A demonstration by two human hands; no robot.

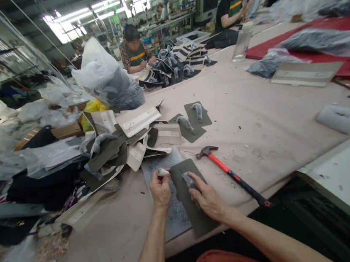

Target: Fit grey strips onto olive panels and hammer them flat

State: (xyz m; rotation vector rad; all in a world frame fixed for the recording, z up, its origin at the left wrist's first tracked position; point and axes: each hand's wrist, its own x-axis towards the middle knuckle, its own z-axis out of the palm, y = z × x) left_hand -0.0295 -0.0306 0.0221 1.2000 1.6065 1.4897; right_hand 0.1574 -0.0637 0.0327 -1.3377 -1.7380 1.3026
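Right hand (207, 197) half-curled: index fingertip and thumb lie, a little apart, on a clear-plastic-wrapped handle (187, 181); cannot tell whether it is gripped. Left hand (161, 189) closed, fingers folded around a small whitish cylinder (162, 172), whose pale, rounded end shows above the fist, just left of the panel's far end.

Panel (200, 220): at the near edge of the counter (256, 116), lying partly over a grey, speckled slab (173, 220). Colour dark olive-grey, surface matt and plain. Outline long and roughly rectangular, far corners slightly rounded, left edge with a shallow notch about midway. Short dark marks or slits beyond the handle's far end. Handle wrap glossy and crinkled, greyish; the part under the right hand is hidden.

Farther off: two like panels, a left one (196, 135) and a right one (205, 121), each bearing a wrapped, curved handle. Left of these, a jumbled heap of panels (138, 122), some showing cream faces with pale strips, others olive. Right of the worked panel, a claw hammer (231, 175): dark head at far left, red and black handle slanting toward the near edge.
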